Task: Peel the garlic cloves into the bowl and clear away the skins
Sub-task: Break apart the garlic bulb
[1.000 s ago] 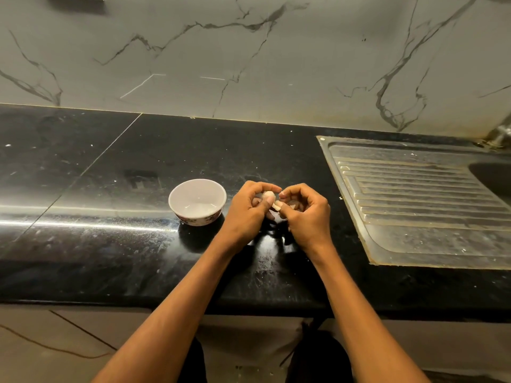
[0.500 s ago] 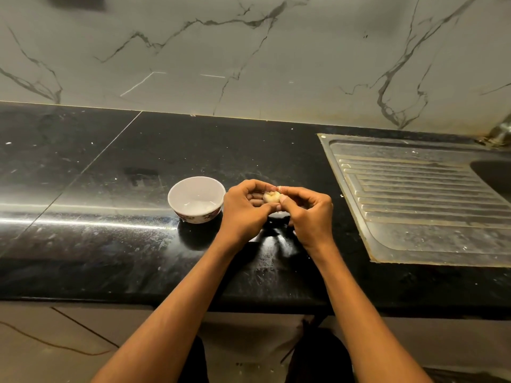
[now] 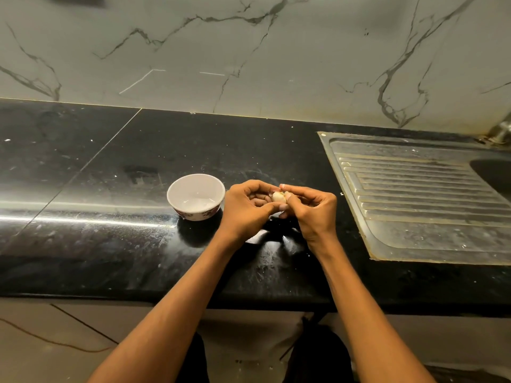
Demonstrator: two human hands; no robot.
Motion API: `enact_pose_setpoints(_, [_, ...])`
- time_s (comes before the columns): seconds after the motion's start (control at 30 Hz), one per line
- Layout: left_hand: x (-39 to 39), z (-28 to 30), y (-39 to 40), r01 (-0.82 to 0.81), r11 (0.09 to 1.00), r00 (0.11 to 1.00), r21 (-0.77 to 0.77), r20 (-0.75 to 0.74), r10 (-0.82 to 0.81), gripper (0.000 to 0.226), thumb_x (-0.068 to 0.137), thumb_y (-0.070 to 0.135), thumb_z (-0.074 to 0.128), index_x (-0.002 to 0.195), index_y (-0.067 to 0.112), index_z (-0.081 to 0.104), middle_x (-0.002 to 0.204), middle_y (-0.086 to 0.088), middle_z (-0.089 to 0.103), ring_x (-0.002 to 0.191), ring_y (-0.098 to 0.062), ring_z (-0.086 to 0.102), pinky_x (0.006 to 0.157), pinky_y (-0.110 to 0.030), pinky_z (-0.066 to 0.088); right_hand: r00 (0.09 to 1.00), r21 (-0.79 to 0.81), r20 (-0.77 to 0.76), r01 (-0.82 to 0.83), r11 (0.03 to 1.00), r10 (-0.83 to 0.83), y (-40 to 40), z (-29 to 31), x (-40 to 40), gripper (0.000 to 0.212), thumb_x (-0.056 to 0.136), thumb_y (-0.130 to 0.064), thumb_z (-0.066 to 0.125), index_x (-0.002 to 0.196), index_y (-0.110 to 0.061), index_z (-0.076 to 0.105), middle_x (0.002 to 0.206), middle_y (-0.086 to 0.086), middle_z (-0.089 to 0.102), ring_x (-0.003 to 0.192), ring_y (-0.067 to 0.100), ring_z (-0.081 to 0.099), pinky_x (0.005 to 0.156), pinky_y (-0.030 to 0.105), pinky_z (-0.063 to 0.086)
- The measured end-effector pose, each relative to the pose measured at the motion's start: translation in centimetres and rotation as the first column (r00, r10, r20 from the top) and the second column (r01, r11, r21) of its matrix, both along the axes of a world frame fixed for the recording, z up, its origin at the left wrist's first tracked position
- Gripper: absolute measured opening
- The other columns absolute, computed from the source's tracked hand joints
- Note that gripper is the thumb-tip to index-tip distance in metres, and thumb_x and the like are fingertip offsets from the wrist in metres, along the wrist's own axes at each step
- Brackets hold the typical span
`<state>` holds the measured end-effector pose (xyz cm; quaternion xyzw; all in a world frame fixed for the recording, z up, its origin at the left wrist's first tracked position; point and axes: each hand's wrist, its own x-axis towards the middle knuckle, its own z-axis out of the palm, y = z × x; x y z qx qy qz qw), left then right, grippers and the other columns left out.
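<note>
Leftmost, bare black countertop (image 3: 83, 189), scuffed, with a bright streak of reflected light along it. White bowl (image 3: 195, 196) stands upright on it, floral band low on its outer wall; contents not clear from this angle. Just right of the bowl, left hand (image 3: 247, 208), fingers curled inward, thumb lying across the front, gripping a garlic clove (image 3: 278, 197) from its left side. Clove is pale, held above the counter between both hands, not in the bowl. Right hand (image 3: 311, 210) meets it from the other side, fingertips pinching at the clove's top edge; remaining fingers curled. Whether skin is on or off the clove: cannot tell. Far right, steel sink drainboard (image 3: 414, 203), ribbed, set into the counter. Marble-patterned wall (image 3: 249, 51) behind.
</note>
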<state>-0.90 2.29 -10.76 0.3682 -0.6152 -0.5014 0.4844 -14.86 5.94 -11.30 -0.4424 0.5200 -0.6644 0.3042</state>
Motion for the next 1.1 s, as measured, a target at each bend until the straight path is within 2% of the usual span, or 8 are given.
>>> enact_pose_setpoints(0.17, [0.15,-0.22,-0.22,0.004,1.0,1.0,-0.016,-0.009,-0.004,0.028,0.079,-0.006,0.081,0.104,0.005,0.076,0.094,-0.011,0.078,0.091,-0.032,0.075,0.086,-0.042,0.063,0.996,-0.002,0.08,-0.05,0.999,0.05,0.19,0.27,-0.24,0.019,0.086,0.008,0.076,0.102,-0.002,0.078,0.089,0.015,0.079,0.079,0.03,0.078,0.069,0.032,0.064])
enact_pose_setpoints(0.33, [0.12,-0.39,-0.28,-0.009,0.998,1.0,-0.066,0.013,0.01,0.023,0.086,-0.002,0.076,0.107,0.007,0.075,0.1,-0.007,0.077,0.093,-0.024,0.076,0.084,-0.043,0.063,0.995,0.006,0.07,-0.078,0.997,0.078,0.27,0.21,-0.12,0.022,0.085,0.006,0.078,0.106,0.002,0.077,0.095,0.014,0.079,0.088,0.03,0.078,0.077,0.038,0.065])
enact_pose_setpoints(0.43, [0.12,-0.55,-0.35,-0.014,0.995,0.999,-0.102,0.035,0.017,0.023,0.089,-0.001,0.071,0.109,0.009,0.074,0.102,-0.004,0.077,0.095,-0.02,0.076,0.084,-0.04,0.063,0.998,0.034,0.036,-0.059,0.998,0.058,0.34,0.3,-0.09,0.023,0.084,0.004,0.08,0.106,0.0,0.078,0.095,0.012,0.08,0.089,0.031,0.078,0.081,0.046,0.064])
enact_pose_setpoints(0.53, [0.15,-0.5,-0.38,-0.016,0.993,0.999,-0.117,0.042,0.021,0.023,0.09,-0.001,0.069,0.11,0.008,0.073,0.101,-0.004,0.077,0.093,-0.018,0.076,0.082,-0.032,0.062,0.999,0.059,0.016,-0.049,0.997,0.048,0.43,0.44,-0.02,0.021,0.085,-0.001,0.08,0.106,-0.004,0.079,0.095,0.009,0.08,0.087,0.031,0.078,0.08,0.046,0.064])
enact_pose_setpoints(0.63, [0.12,-0.43,-0.27,-0.029,0.992,0.998,-0.125,0.052,0.036,0.021,0.09,-0.001,0.069,0.11,0.006,0.074,0.097,-0.004,0.078,0.09,-0.016,0.076,0.08,-0.028,0.061,0.999,0.077,0.007,-0.05,0.996,0.049,0.41,0.53,-0.02,0.021,0.088,-0.002,0.078,0.109,-0.002,0.078,0.096,0.007,0.08,0.088,0.026,0.078,0.078,0.039,0.064])
enact_pose_setpoints(0.8, [0.15,-0.3,-0.09,-0.036,0.992,0.998,-0.123,0.041,0.042,0.021,0.092,0.0,0.069,0.111,0.006,0.076,0.095,-0.005,0.079,0.087,-0.015,0.077,0.078,-0.026,0.061,0.998,0.096,0.031,-0.058,0.994,0.056,0.48,0.71,-0.04,0.02,0.09,0.0,0.074,0.109,-0.005,0.078,0.093,0.003,0.081,0.08,0.02,0.077,0.068,0.028,0.062])
enact_pose_setpoints(0.97, [0.07,-0.28,0.06,-0.063,0.987,0.997,-0.15,0.043,0.07,0.021,0.09,-0.004,0.069,0.108,0.005,0.076,0.096,-0.006,0.078,0.086,-0.013,0.077,0.075,-0.021,0.059,0.999,0.114,0.003,-0.051,0.992,0.051,0.22,0.39,-0.14,0.02,0.092,-0.003,0.074,0.111,-0.006,0.079,0.099,0.006,0.08,0.091,0.022,0.078,0.074,0.031,0.062])
enact_pose_setpoints(1.1, [0.01,-0.41,0.02,-0.082,0.975,0.994,-0.208,0.054,0.095,0.018,0.088,-0.001,0.069,0.103,0.007,0.075,0.097,-0.008,0.076,0.085,-0.015,0.076,0.074,-0.025,0.061,0.998,0.12,-0.027,-0.047,0.992,0.05,0.18,0.22,-0.01,0.02,0.09,-0.005,0.077,0.11,-0.008,0.079,0.101,0.007,0.08,0.093,0.025,0.078,0.081,0.04,0.063])
